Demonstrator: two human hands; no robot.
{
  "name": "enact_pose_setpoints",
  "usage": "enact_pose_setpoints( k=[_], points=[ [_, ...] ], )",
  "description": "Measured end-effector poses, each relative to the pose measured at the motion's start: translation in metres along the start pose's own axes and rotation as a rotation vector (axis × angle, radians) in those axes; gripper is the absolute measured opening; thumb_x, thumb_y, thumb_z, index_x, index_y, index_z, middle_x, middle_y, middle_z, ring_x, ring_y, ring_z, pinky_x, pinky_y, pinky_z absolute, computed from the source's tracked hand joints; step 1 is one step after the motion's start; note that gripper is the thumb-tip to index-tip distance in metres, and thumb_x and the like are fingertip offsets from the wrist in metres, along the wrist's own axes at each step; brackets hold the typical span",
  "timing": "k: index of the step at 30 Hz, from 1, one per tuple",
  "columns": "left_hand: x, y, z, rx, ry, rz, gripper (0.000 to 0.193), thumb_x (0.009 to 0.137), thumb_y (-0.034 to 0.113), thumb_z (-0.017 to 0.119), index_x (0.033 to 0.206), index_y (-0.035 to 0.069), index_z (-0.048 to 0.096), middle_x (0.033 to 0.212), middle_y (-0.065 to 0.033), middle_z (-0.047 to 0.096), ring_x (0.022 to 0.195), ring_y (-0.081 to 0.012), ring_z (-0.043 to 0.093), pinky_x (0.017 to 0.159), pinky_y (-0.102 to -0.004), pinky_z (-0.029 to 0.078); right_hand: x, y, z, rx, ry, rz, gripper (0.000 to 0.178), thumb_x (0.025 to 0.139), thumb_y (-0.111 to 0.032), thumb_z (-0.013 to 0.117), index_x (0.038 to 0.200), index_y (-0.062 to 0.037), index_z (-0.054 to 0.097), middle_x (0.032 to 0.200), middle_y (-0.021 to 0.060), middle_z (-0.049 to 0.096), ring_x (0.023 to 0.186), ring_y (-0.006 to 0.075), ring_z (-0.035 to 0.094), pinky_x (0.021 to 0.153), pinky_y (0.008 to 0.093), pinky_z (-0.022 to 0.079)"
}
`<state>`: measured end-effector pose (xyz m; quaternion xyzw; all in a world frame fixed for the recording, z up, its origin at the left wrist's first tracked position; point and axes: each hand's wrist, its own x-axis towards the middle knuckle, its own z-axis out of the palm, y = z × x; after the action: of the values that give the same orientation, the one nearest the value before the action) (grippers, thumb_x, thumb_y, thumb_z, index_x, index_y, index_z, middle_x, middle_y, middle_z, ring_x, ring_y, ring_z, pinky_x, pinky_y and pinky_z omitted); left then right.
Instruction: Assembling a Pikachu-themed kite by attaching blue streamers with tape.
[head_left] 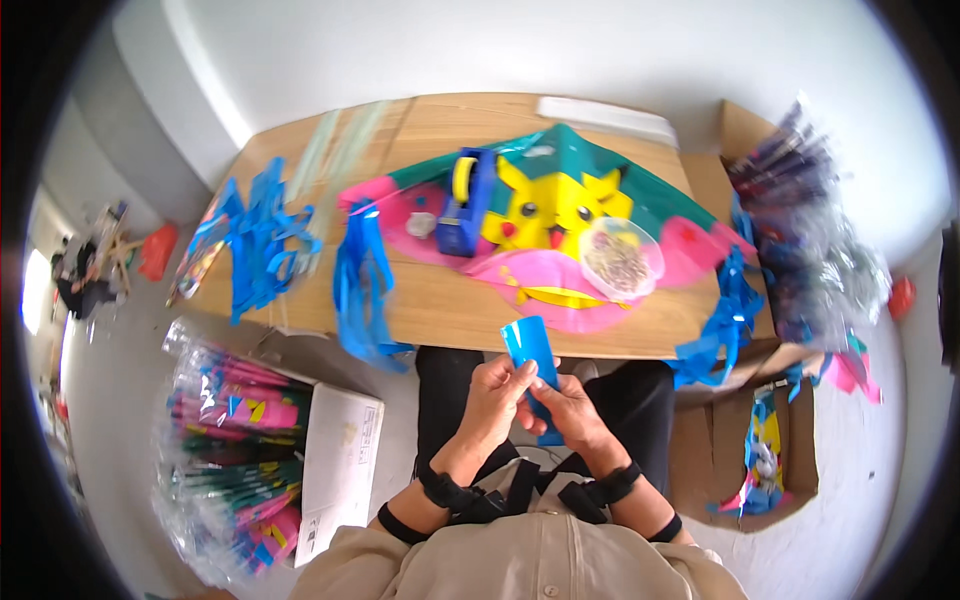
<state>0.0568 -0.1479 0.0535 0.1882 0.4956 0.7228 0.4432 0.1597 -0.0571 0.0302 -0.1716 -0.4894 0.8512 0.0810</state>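
Over my lap, just off the table's near edge, I hold a strip of shiny blue plastic film [528, 345]. My left hand [498, 398] pinches it from one side, and my right hand [572, 405] grips it from the other, fingertips close together. The film's upper end sticks up past my thumbs; a lower bit shows beneath my right hand. Ahead of them a kite [545, 150] lies spread on the table, green and pink with a yellow cartoon face. Blue streamers hang at its left corner [365, 285] and right corner [728, 320].
On the kite stand a blue tape dispenser [468, 205] and a plastic bowl [625, 265] of small pieces. More blue streamers [265, 245] lie on the table's left. Boxes of wrapped kites stand at lower left [245, 430] and right [810, 230]; another cardboard box [705, 440] sits lower right.
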Motion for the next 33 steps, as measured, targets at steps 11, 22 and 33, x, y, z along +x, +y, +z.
enact_pose_setpoints(
  k=[11, 22, 33],
  points=[
    [0.032, -0.041, 0.004, 0.481, 0.075, 0.165, 0.019, 0.092, 0.012, 0.056, 0.082, -0.004, 0.062, 0.064, -0.0014, 0.058, 0.059, -0.0055, 0.052, 0.052, -0.0236, 0.043, -0.005, 0.011, -0.023, 0.166, 0.14, -0.02, 0.027, 0.094, -0.024, 0.056, 0.104, 0.0014, 0.061, 0.09, 0.0059, 0.065, 0.082, 0.0113, 0.062, 0.075, 0.028, 0.052],
    [0.103, -0.038, -0.022, 0.873, 0.211, 0.507, 0.013, 0.089, 0.011, 0.059, 0.099, 0.003, 0.059, 0.083, -0.0055, 0.059, 0.074, -0.0143, 0.056, 0.063, -0.029, 0.047, 0.007, 0.02, -0.064, 0.177, 0.302, -0.003, 0.02, 0.095, -0.016, 0.053, 0.09, 0.0007, 0.064, 0.076, 0.0056, 0.065, 0.071, 0.012, 0.061, 0.072, 0.0269, 0.049],
    [0.214, 0.062, -0.165, 1.992, 0.535, 0.237, 0.055, 0.069, -0.008, 0.056, 0.118, 0.016, 0.06, 0.131, -0.0098, 0.043, 0.12, -0.0311, 0.038, 0.09, -0.0467, 0.036, 0.029, 0.022, -0.068, 0.229, 0.243, 0.089, 0.02, 0.096, -0.02, 0.05, 0.094, -0.0011, 0.056, 0.071, 0.0096, 0.063, 0.062, 0.016, 0.062, 0.059, 0.0267, 0.05]
  ],
)
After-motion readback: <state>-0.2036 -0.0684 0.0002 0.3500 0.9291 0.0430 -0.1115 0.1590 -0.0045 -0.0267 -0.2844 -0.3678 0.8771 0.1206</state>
